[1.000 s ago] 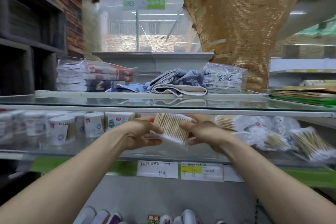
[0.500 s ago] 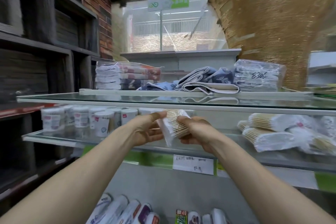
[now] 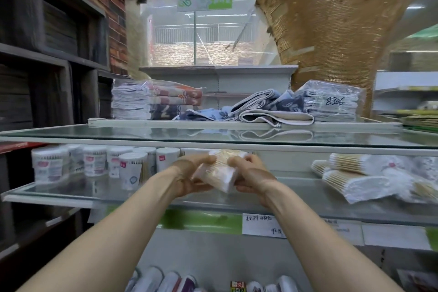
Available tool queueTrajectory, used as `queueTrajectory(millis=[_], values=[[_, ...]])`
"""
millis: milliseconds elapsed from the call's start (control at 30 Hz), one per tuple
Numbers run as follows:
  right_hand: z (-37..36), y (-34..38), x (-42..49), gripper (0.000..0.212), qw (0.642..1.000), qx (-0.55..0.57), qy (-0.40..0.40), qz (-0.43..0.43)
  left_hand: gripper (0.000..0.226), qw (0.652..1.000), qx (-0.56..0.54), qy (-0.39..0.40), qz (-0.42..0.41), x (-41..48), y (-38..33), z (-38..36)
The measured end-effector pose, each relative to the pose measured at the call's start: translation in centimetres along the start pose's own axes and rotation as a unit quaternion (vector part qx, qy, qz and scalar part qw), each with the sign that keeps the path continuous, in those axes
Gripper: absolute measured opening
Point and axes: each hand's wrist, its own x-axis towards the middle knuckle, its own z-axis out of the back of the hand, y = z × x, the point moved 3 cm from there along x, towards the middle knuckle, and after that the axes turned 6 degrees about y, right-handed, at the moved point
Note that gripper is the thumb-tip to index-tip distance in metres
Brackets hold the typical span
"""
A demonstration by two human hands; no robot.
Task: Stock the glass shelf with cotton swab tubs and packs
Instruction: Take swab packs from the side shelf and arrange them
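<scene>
A clear pack of wooden cotton swabs (image 3: 219,173) is held between both hands just above the middle glass shelf (image 3: 296,193). My left hand (image 3: 189,176) grips its left end and my right hand (image 3: 251,176) grips its right end. Several white cotton swab tubs (image 3: 94,163) stand on the shelf's left part. Loose bagged swab packs (image 3: 355,178) lie piled on its right part.
The upper glass shelf (image 3: 142,131) carries folded towels (image 3: 267,111) and wrapped cloth stacks (image 3: 151,102). Price labels (image 3: 263,225) line the shelf front. Tubes (image 3: 166,281) lie on a lower level. Dark wooden shelving (image 3: 47,78) stands to the left.
The view has swung left and both hands have carried the swab pack leftward, nearer the tubs, turning it a little between the fingers.
</scene>
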Motion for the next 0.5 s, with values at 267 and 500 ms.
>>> queueTrajectory(millis=[267,500], values=[[0.89,-1.09,0.31,0.033,0.984,0.169,-0.065,0.006,0.017,0.994,-0.074,0.052,-0.058,0.74,1.10,0.31],[0.94,-1.05,0.24,0.023,0.995,0.016,-0.097,-0.011,0.008,0.996,-0.005,-0.006,-0.092,0.71,1.11,0.45]])
